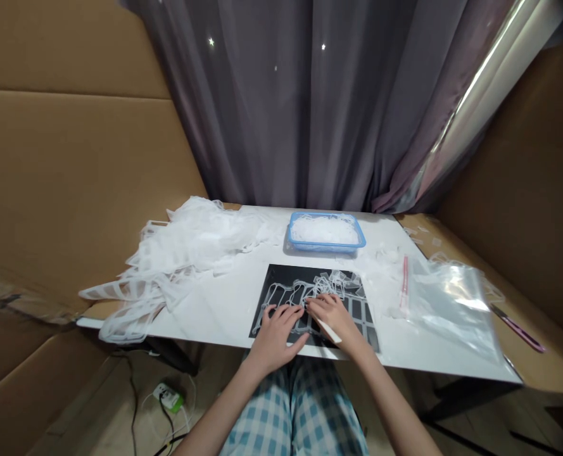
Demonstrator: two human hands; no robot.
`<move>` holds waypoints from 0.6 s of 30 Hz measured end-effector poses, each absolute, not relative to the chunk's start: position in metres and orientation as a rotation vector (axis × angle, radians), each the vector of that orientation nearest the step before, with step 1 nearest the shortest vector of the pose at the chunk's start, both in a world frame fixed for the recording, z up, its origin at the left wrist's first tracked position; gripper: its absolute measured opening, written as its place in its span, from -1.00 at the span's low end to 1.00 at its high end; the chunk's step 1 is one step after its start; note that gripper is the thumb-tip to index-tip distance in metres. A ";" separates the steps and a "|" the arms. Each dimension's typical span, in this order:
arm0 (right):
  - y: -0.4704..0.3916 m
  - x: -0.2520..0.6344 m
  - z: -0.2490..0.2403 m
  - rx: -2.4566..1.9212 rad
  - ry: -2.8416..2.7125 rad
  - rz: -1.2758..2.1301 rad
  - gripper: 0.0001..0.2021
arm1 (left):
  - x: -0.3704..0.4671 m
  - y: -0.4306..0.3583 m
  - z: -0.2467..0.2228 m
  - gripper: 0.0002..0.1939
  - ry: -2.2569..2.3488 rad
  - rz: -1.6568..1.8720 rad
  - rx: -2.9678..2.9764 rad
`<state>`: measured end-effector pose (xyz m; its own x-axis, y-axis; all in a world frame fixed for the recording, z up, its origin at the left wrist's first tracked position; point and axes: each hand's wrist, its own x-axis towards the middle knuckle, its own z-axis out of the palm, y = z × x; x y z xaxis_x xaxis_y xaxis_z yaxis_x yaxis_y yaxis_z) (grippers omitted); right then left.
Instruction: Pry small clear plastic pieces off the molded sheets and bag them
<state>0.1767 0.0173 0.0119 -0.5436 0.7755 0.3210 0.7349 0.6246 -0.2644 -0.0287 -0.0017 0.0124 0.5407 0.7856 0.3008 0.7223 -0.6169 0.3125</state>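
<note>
We see a translucent white lattice sheet loosely spread and a white strip slanting, both lower centre.

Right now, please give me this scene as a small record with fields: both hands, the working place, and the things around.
Left hand: fingers spread, over the black mat
Right hand: fingers curled over the mat; slim white item at the palm, grip unclear
On mat: pale sheet with openings, thin white scraps
Behind mat: blue basket of white pieces
Left side: heap of white sheets
Right side: clear bag, pink-handled tool
Under all: white table
</note>
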 end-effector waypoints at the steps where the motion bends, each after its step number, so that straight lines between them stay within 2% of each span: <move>1: 0.018 0.176 0.010 -1.213 -2.467 0.072 -0.81 | -0.028 -0.002 0.013 -0.60 1.294 0.633 2.614; 10: 0.021 0.173 -0.002 -1.281 -2.388 -0.279 -0.85 | -0.027 -0.003 0.016 -0.63 1.321 0.609 2.569; 18: 0.022 0.174 0.007 -1.377 -2.314 -0.326 -0.84 | -0.028 -0.003 0.018 -0.61 1.306 0.614 2.515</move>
